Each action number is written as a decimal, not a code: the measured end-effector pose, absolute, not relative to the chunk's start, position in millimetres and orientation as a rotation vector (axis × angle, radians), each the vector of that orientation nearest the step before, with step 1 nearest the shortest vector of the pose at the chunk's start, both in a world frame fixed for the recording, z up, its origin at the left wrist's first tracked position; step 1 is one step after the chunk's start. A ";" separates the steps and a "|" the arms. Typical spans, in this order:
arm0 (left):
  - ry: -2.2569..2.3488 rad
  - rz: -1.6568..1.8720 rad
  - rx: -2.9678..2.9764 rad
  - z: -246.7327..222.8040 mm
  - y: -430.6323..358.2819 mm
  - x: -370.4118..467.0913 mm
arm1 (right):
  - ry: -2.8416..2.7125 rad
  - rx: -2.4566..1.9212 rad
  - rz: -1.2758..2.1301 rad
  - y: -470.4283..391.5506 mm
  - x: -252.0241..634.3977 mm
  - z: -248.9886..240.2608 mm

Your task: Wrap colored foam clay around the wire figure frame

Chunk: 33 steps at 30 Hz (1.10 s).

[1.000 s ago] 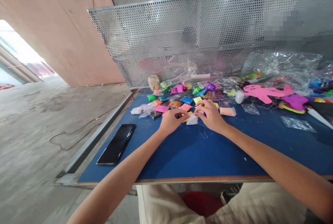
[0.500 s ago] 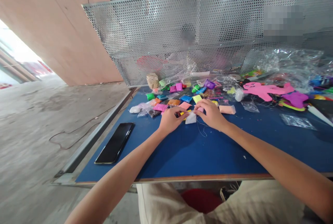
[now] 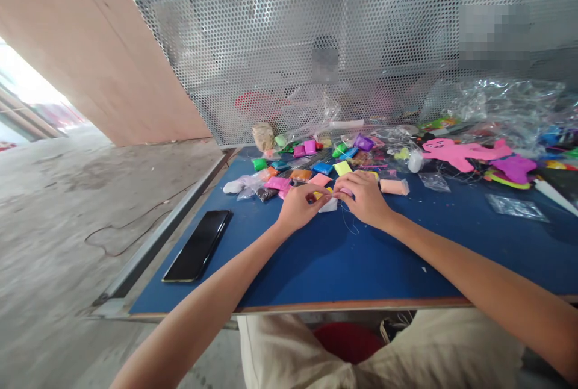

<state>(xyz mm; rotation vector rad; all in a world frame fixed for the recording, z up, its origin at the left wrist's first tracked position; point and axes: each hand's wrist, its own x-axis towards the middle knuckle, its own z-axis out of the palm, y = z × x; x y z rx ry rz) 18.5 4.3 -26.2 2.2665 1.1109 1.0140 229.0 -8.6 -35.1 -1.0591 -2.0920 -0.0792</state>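
Note:
Above the blue tabletop, my left hand (image 3: 299,205) and my right hand (image 3: 362,196) meet with their fingertips almost touching. Both are closed in a pinch on something small and pale; its kind does not show. Just beneath the fingertips lies a white packet (image 3: 328,205), partly covered by them. A bit of yellow shows beside the left fingers, and a pinkish piece (image 3: 345,192) is partly hidden under the right ones. Thin, clear thread (image 3: 350,223) curls on the table below my right hand. A peach packet (image 3: 394,187) rests right of that hand.
A black phone (image 3: 197,245) lies at the left. Several colourful packets, such as a blue one (image 3: 322,168), spread behind my hands. A pink figure cutout (image 3: 460,155), a purple piece (image 3: 515,169) and clear bags (image 3: 517,208) lie right. A perforated metal panel (image 3: 271,46) stands behind.
My fingertips have drawn slightly closer together, and the white packet beneath them shows less than before. The camera view has shifted a little.

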 end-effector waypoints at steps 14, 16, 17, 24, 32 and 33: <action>1.300 0.971 2.233 -23.6 10.9 7.9 | -2.047 -0.984 0.096 2.2 234.8 -37.8; 1.282 0.973 2.306 -21.2 8.2 9.2 | -2.062 -0.948 0.133 0.8 233.7 -37.7; 1.260 0.967 2.344 -20.0 7.0 10.1 | -2.072 -0.930 0.159 -0.2 232.7 -37.6; 1.062 0.882 2.616 -14.5 3.2 8.0 | -2.162 -0.832 0.132 -1.6 229.3 -43.8; 1.077 1.003 2.677 -14.1 1.1 8.7 | -2.241 -0.721 0.084 4.2 241.1 -33.7; 1.095 1.040 2.654 -12.1 1.7 7.4 | -2.252 -0.722 0.070 5.3 247.4 -28.2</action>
